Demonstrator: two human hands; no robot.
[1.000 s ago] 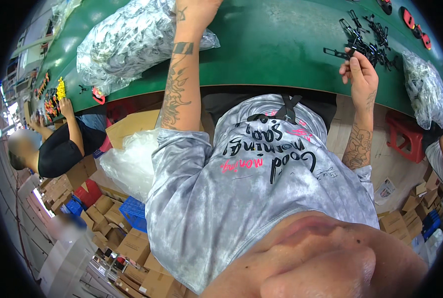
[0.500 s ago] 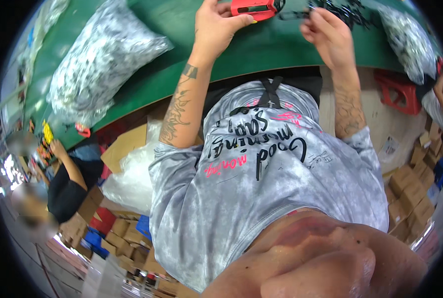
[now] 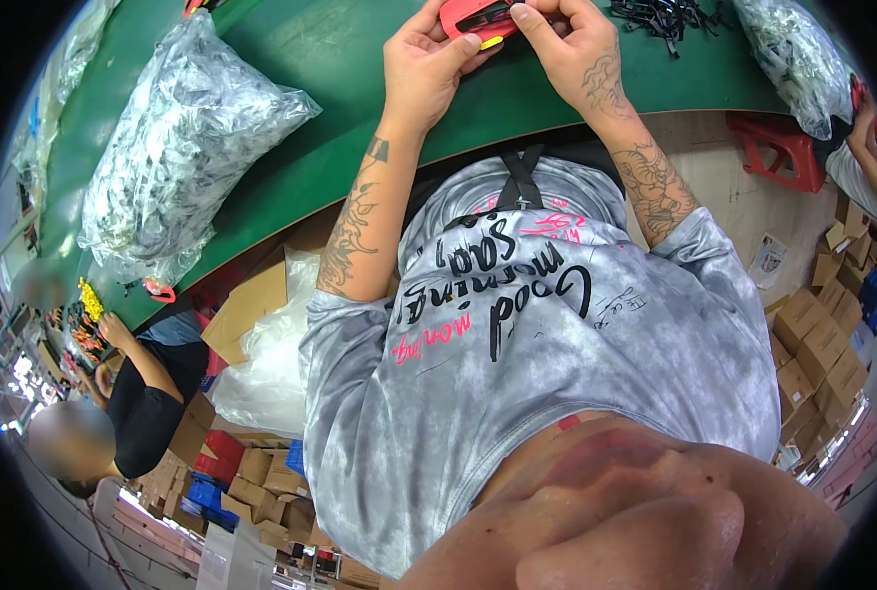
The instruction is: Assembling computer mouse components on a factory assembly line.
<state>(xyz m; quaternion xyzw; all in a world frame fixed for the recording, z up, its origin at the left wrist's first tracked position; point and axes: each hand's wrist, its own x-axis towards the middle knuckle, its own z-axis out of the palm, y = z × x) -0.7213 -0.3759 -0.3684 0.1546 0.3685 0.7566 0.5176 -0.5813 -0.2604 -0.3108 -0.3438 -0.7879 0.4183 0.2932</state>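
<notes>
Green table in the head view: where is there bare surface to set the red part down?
Bare green table lies between the big clear bag of small parts and the left hand. Right of the right hand it is crowded: a black parts pile, then another clear bag.

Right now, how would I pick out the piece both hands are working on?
Start at the green table. At its near edge the left hand and right hand meet around a small red plastic part with a yellow tip, the only red item between them.

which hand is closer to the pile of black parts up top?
Right. The right hand sits just beside the black parts pile; the left hand is farther, across the red piece.
</notes>
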